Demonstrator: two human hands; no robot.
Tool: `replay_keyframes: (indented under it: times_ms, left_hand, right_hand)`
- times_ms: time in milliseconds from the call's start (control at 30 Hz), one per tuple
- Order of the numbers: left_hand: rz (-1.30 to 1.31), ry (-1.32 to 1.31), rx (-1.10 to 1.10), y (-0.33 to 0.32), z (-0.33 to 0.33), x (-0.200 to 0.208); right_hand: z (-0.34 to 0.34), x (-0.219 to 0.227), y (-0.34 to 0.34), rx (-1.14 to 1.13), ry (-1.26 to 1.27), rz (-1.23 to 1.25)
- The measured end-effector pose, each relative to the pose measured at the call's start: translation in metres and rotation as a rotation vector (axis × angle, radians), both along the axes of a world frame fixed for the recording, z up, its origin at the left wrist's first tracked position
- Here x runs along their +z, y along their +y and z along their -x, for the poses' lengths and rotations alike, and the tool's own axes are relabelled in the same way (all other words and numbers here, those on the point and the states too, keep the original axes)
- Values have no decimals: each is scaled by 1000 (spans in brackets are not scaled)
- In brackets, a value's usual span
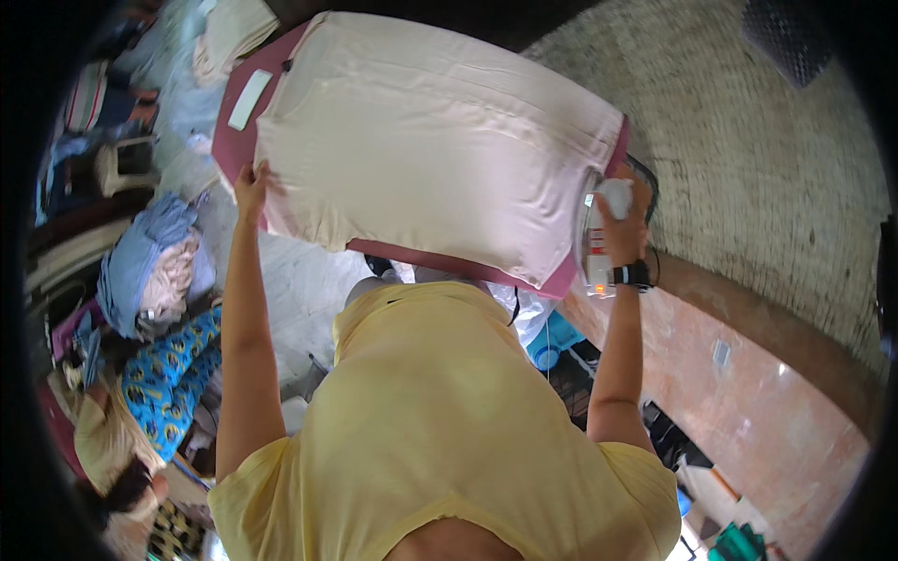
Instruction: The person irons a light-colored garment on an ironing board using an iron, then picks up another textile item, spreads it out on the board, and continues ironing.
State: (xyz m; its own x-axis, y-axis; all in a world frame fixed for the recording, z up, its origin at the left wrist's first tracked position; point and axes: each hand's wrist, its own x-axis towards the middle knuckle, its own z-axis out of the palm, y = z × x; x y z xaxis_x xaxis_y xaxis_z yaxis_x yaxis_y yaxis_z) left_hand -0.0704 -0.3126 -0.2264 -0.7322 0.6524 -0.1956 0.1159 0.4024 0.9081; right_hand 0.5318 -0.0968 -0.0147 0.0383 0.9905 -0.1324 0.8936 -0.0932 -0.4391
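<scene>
A cream garment [402, 140] lies spread flat over a maroon ironing board [238, 154], its near edge hanging slightly unevenly. At the garment's left edge, my left hand [250, 192] has its fingers closed on the cloth. My right hand [625, 234] is wrapped round the handle of a pale iron [597, 243] with red marks and a small orange light. The iron is beside the right end of the garment; its soleplate is hidden, so I cannot tell what it rests on. A white strip [250, 100] lies on the board's left end.
Folded cream cloth [234, 37] is piled beyond the board's left end. A heap of blue and pink clothes [154, 266] lies at left, near another person [117, 449]. A pinkish stone ledge [739, 374] runs along the right, beside a grey textured surface [720, 140].
</scene>
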Motion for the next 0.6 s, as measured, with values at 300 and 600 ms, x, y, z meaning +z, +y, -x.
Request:
replay_keyframes:
  times_ms: [300, 600]
  left_hand:
    - [-25, -8, -56, 7, 5, 1]
    - [-13, -85, -60, 0, 12, -1]
  right_hand:
    - [-140, -79, 58, -394, -227, -9]
    - [-135, -96, 51, -403, -96, -182]
